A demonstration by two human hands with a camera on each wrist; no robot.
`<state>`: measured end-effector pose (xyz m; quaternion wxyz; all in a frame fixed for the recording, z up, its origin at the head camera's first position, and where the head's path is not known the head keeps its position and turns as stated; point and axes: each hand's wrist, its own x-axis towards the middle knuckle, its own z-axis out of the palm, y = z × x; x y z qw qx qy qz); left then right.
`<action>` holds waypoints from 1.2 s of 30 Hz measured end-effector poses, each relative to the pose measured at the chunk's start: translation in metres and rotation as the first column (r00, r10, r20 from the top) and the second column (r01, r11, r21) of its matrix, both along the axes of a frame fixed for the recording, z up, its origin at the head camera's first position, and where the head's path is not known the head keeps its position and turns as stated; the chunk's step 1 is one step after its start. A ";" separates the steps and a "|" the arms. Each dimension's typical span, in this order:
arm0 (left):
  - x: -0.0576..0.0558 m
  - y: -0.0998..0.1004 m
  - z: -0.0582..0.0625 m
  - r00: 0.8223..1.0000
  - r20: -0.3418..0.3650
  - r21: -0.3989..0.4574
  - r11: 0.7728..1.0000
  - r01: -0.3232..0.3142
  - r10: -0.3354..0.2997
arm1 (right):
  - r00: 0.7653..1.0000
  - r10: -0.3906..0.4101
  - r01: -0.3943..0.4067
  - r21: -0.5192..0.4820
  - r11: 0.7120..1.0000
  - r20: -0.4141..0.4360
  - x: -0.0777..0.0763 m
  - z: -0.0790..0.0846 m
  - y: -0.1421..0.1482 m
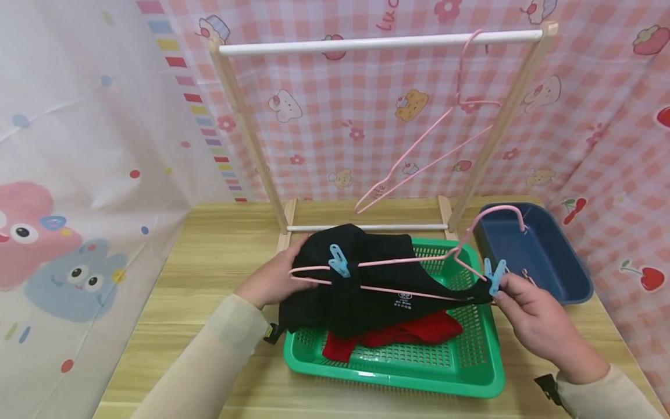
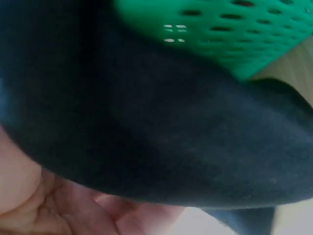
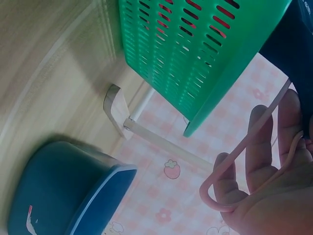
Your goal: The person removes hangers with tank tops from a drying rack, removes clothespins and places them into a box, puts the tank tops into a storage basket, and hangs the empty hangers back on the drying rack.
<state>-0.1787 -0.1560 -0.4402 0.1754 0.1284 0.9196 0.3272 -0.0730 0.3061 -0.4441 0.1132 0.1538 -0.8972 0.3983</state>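
Observation:
A black sleeveless top [image 1: 377, 297] hangs over a pink hanger [image 1: 403, 261] above the green basket [image 1: 392, 381]. One blue clothespin [image 1: 339, 261] clips its left strap to the hanger. At the left end, my left hand [image 1: 280, 279] holds the top and hanger; its fingers are partly hidden behind the cloth, and in the left wrist view they curl under the black fabric. My right hand [image 1: 539, 320] pinches a second blue clothespin [image 1: 494, 276] at the right strap. In the right wrist view the hanger's end [image 3: 227, 169] lies across the right fingers.
Red cloth [image 1: 392, 334] lies in the basket. Behind stands a wooden rack with a white bar [image 1: 382, 43], where another pink hanger [image 1: 408, 157] hangs. At the right is a dark blue bin [image 1: 555, 250] with small items inside.

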 end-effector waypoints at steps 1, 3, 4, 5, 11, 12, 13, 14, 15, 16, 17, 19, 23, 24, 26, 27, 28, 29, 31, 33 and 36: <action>0.000 0.000 -0.001 1.000 0.004 0.001 1.000 -0.001 0.001 | 1.000 0.003 -0.003 -0.002 1.000 -0.006 0.000 -0.001 0.000; -0.001 0.000 -0.002 1.000 -0.014 -0.022 1.000 -0.004 0.004 | 1.000 0.010 -0.010 -0.007 1.000 -0.009 -0.001 -0.001 0.000; -0.001 0.000 -0.002 1.000 -0.029 -0.037 0.999 -0.007 0.006 | 1.000 0.015 -0.015 -0.012 1.000 -0.007 -0.001 -0.001 0.000; -0.001 0.001 -0.002 0.999 -0.045 -0.050 0.999 -0.011 0.009 | 1.000 0.017 -0.018 -0.014 1.000 -0.005 -0.001 -0.001 0.000; -0.001 0.003 0.000 0.992 -0.118 -0.116 0.992 -0.058 0.044 | 1.000 0.021 -0.021 -0.020 1.000 0.004 -0.001 -0.001 -0.001; -0.001 0.003 0.001 0.991 -0.124 -0.119 0.990 -0.072 0.057 | 1.000 0.019 -0.019 -0.018 1.000 0.002 -0.001 -0.001 -0.002; 0.000 0.003 0.002 0.989 -0.131 -0.117 0.989 -0.089 0.074 | 1.000 0.018 -0.018 -0.017 1.000 0.001 -0.001 -0.001 -0.002; 0.000 0.003 0.004 0.987 -0.134 -0.108 0.988 -0.109 0.094 | 1.000 0.017 -0.017 -0.015 1.000 0.001 0.000 -0.001 -0.002; 0.001 0.002 0.006 0.984 -0.137 -0.094 0.987 -0.130 0.117 | 1.000 0.016 -0.016 -0.013 1.000 0.000 0.000 -0.001 -0.002; 0.001 0.002 0.008 0.980 -0.143 -0.076 0.986 -0.151 0.140 | 1.000 0.014 -0.014 -0.012 1.000 0.000 0.000 -0.001 -0.002; 0.002 0.002 0.011 0.976 -0.149 -0.053 0.984 -0.169 0.160 | 1.000 0.012 -0.012 -0.012 1.000 0.000 0.000 -0.001 -0.002; 0.003 0.003 0.018 0.966 -0.170 0.007 0.980 -0.199 0.197 | 1.000 0.010 -0.010 -0.017 1.000 -0.002 0.000 -0.001 -0.002; 0.008 0.008 0.036 0.948 -0.199 0.151 0.963 -0.222 0.250 | 1.000 0.007 -0.007 -0.023 1.000 -0.022 0.000 0.000 -0.003; 0.010 0.009 0.041 0.947 -0.195 0.191 0.957 -0.218 0.255 | 1.000 0.005 -0.005 -0.026 1.000 -0.028 0.000 0.000 -0.004; 0.014 0.012 0.049 0.952 -0.178 0.271 0.942 -0.197 0.251 | 0.999 -0.002 0.000 -0.033 0.999 -0.037 0.000 0.001 -0.004; 0.016 0.014 0.052 0.955 -0.171 0.309 0.934 -0.181 0.241 | 0.999 -0.005 0.003 -0.041 0.999 -0.040 0.000 0.001 -0.004; 0.018 0.016 0.055 0.960 -0.164 0.351 0.923 -0.157 0.226 | 0.999 -0.008 0.006 -0.049 0.999 -0.040 0.001 0.002 -0.004; 0.020 0.018 0.058 0.966 -0.158 0.395 0.910 -0.126 0.202 | 0.999 -0.011 0.009 -0.056 0.998 -0.040 0.001 0.002 -0.004; 0.024 0.023 0.062 0.980 -0.138 0.498 0.865 -0.053 0.140 | 0.999 -0.020 0.018 -0.071 0.997 -0.037 0.002 0.003 -0.004; 0.026 0.028 0.063 0.989 -0.129 0.588 0.809 0.022 0.067 | 0.999 -0.030 0.027 -0.078 0.997 -0.037 0.003 0.004 -0.004; 0.028 0.034 0.060 0.991 -0.127 0.664 0.739 0.112 -0.036 | 0.998 -0.048 0.045 -0.082 0.996 -0.038 0.003 0.005 -0.005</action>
